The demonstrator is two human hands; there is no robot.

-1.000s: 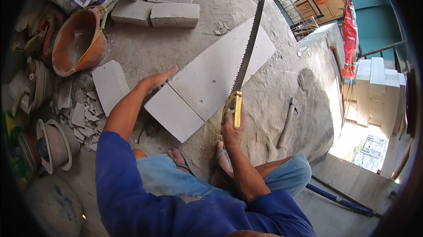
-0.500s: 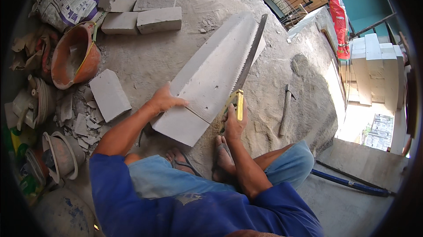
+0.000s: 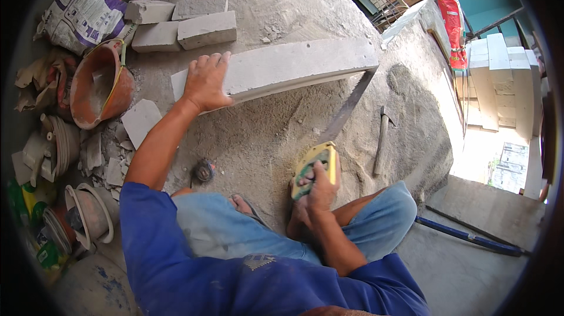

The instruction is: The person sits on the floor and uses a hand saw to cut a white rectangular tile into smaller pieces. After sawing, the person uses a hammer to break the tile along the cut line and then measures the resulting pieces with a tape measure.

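Observation:
A long pale grey lightweight concrete block (image 3: pixel 296 66) lies across the sandy ground in front of me. My left hand (image 3: pixel 207 84) grips it near its left end, fingers over the top and thumb along the near edge. In my right hand (image 3: pixel 320 184) is a handsaw (image 3: pixel 343 113), held by its yellow and green handle in front of my feet. Its toothed blade slants up and away, the tip by the block's right end; I cannot tell whether they touch. A small round dark object (image 3: pixel 204 171), like a tape measure, sits on the ground left of centre.
A hammer (image 3: pixel 382 140) lies on the sand at the right. Several blocks (image 3: pixel 207 29) sit at the back left, beside an orange bucket (image 3: pixel 126 90) and a cement sack (image 3: pixel 88 10). Broken pieces (image 3: pixel 114 169) and pots (image 3: pixel 91 213) line the left; a blue bar (image 3: pixel 464 237) lies right.
The block has swung from pointing away to lying crosswise, farther from me. My left hand has moved up with it. The saw has come toward me, uncovering the small round object.

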